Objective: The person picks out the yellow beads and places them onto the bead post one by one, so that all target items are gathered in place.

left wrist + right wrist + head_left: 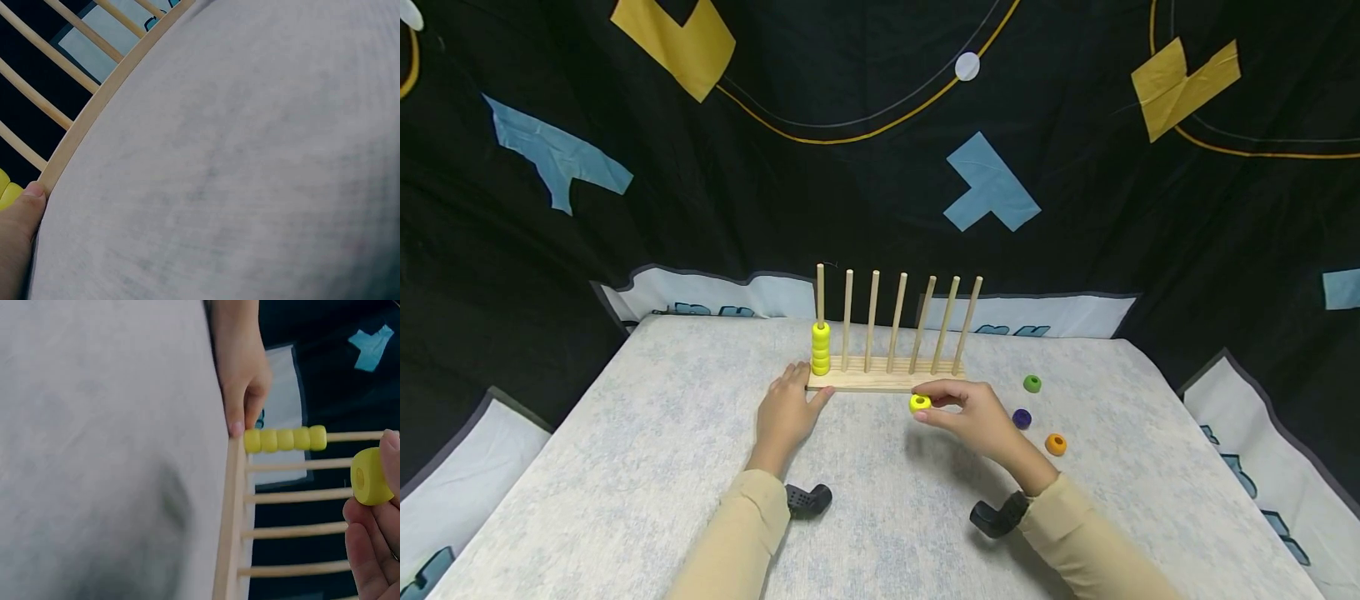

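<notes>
A wooden peg rack (885, 381) with several upright dowels stands on the table. Yellow beads (821, 349) are stacked on its leftmost dowel. At the rack's left end my left hand (787, 414) holds the base, the thumb (32, 195) at the front edge and the other fingers round the corner. My right hand (973, 414) pinches one yellow bead (369, 477) between thumb and fingers, just in front of the base and apart from the dowels. The bead's hole is visible in the head view.
Right of my right hand lie a green bead (1032, 383), a purple bead (1022, 418) and an orange bead (1056, 444). A pale mottled cloth (647, 467) covers the table. Behind it hangs a black patterned curtain (850, 200).
</notes>
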Available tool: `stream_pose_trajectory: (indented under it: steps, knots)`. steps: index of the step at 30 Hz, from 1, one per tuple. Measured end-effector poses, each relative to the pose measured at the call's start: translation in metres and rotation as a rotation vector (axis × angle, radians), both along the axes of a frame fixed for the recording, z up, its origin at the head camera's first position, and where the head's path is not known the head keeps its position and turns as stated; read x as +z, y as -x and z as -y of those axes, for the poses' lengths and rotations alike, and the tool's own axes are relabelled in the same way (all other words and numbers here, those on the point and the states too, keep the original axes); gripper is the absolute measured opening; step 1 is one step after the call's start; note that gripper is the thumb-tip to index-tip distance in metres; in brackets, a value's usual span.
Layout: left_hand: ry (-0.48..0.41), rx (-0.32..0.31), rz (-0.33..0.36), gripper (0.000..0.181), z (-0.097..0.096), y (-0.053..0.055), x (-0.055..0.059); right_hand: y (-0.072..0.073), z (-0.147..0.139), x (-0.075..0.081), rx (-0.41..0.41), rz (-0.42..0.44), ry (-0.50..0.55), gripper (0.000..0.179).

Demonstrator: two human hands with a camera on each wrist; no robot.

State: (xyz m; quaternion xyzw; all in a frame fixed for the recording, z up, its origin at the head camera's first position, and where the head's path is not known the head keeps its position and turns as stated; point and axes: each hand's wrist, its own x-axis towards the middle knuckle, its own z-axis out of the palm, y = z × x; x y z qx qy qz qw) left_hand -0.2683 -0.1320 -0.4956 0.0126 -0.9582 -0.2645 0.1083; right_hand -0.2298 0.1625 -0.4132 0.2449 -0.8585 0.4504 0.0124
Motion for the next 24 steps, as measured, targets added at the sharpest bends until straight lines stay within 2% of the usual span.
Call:
stream_pose_trajectory:
  steps: [4,9,14,24]
  knots:
    - [0.006,-0.005,0.001,0.074,0.000,0.000,0.001,0.004,0.013,0.008,0.022,-0.048,0.001,0.032]
    - [0.007,-0.003,0.003,0.075,0.001,0.000,0.000,0.017,0.024,0.017,0.011,-0.111,0.006,0.032]
    - [0.001,-0.001,-0.005,0.074,0.001,0.001,-0.003,0.030,0.031,0.030,-0.034,-0.134,0.013,0.034]
    - [0.008,-0.008,-0.006,0.074,0.001,0.001,-0.003,0.053,0.045,0.062,-0.066,-0.159,0.030,0.037]
